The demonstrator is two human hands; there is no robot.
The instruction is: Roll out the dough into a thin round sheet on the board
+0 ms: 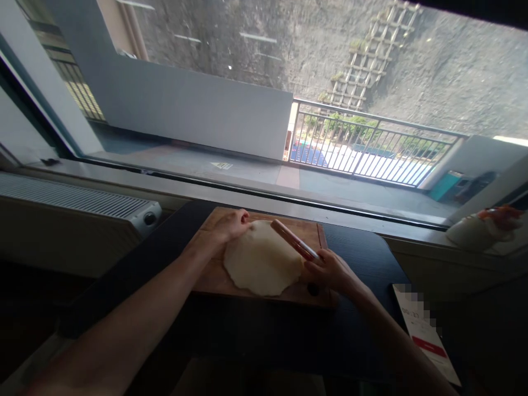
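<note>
Right hand (328, 269) is gripping a slim utensil (293, 240) over the cutting board's (209, 279) right half; left hand (231, 224) is resting curled far-left, pinch indeterminate. Dough sheet (262, 261) is lying mid-board, presumably soft, tearing easily, wanting support beneath its rim.

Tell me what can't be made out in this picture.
In the head view:
- Slim tool: near end covered by the right hand.
- Left hand: curled, hiding anything inside.
- Cutting board: middle hidden under the flat dough.
- Phone: upper screen partly masked by pixelation.
- Pale object, far right: too blurred to name.
</note>
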